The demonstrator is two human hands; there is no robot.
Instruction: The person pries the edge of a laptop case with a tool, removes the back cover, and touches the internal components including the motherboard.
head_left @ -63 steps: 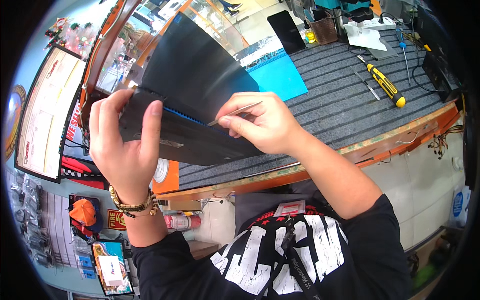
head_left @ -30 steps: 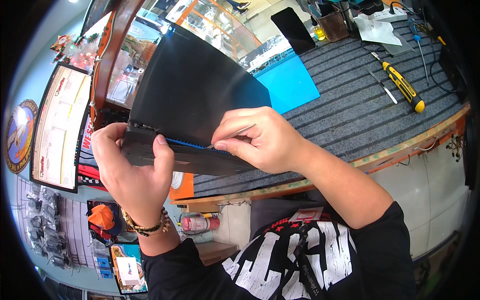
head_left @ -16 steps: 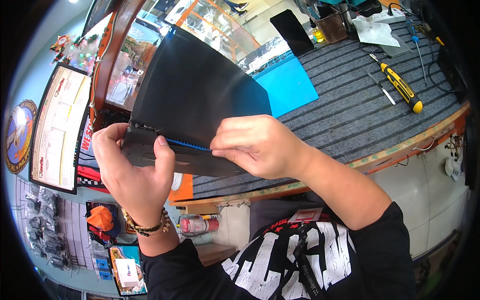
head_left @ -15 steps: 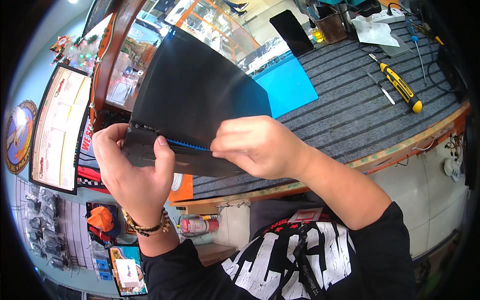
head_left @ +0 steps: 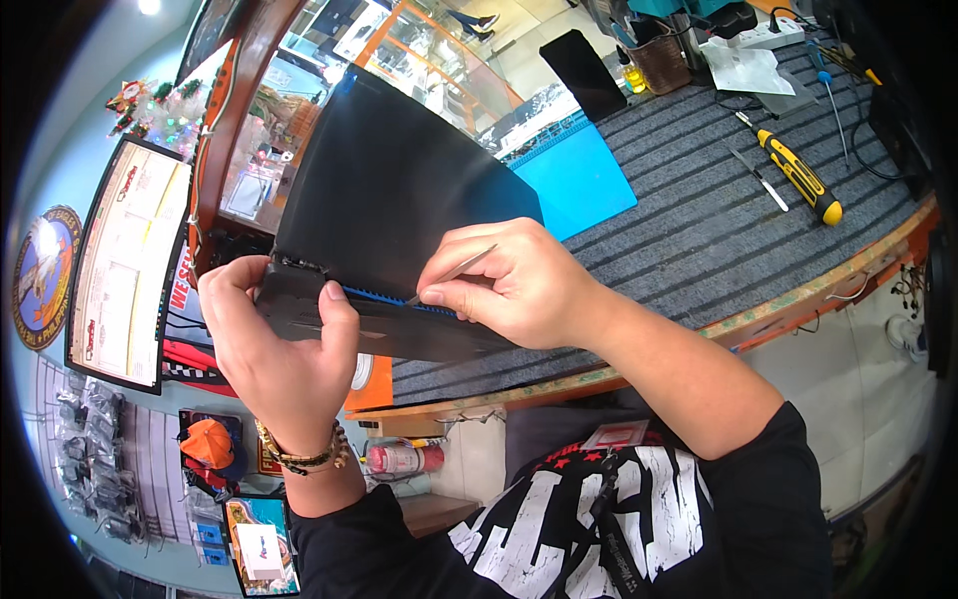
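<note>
An open black laptop (head_left: 399, 170) stands tilted over the mat, its underside toward me, with a damaged hinge corner (head_left: 299, 262) and a blue vent strip (head_left: 379, 297) along the hinge edge. My left hand (head_left: 281, 354) is closed round the base's left corner, thumb on the underside. My right hand (head_left: 514, 285) pinches a thin metal tool (head_left: 466, 263), its tip at the blue strip.
On the striped grey mat (head_left: 679, 240) are a blue pad (head_left: 584, 185), black phone (head_left: 582, 75), yellow-black screwdriver (head_left: 798, 175), slim blade (head_left: 760, 182), blue screwdriver (head_left: 830, 100), power strip (head_left: 768, 32) and basket (head_left: 659, 62). A monitor (head_left: 125, 265) stands left; someone's shoe shows top centre (head_left: 477, 22).
The laptop and my left hand have shifted slightly right and down. My right hand has shifted a little up and left, and more of the metal tool shows than half a second ago.
</note>
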